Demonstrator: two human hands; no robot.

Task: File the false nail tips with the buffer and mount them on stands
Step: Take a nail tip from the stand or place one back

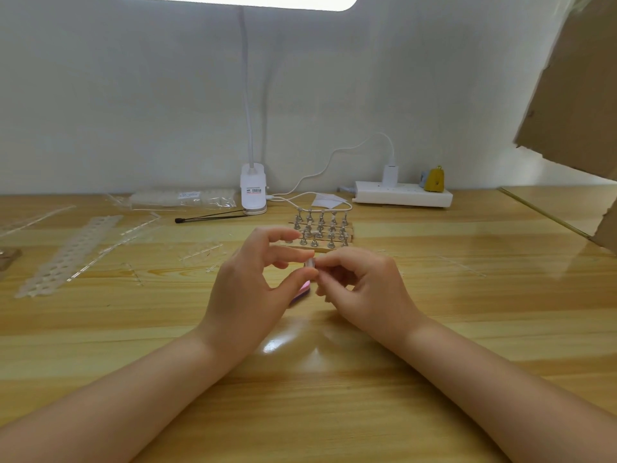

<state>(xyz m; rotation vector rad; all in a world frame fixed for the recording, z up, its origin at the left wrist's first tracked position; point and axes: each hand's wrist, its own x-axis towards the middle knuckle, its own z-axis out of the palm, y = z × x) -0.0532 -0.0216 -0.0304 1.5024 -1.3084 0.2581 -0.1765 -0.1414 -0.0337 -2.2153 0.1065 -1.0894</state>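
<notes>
Hands meet over the middle of the wooden table [434, 329]: we see the left hand [247, 289] and the right hand [364, 285] fingertip to fingertip, with a small pale nail tip [310, 263] between them. The left thumb and forefinger pinch it from the left, the other left fingers spread and raised. The right thumb and forefinger are curled and touch the same piece from the right; whether they truly clamp it we cannot tell.

Below the fingers, on the table, a pink buffer [302, 291] shows only in part, mostly hidden by the left thumb.

Just beyond the hands stand rows of small metal stands [320, 228] on a wooden base. Farther off, at the wall, sit a white clip lamp [253, 192] and a white power strip [402, 194] with a charger plugged in. A thin dark-tipped tool [210, 217] lies left of the stands. At the far left lie a clear bag [182, 197] and a long perforated strip [68, 255]. Brown cardboard [577, 85] leans in at the upper right.
</notes>
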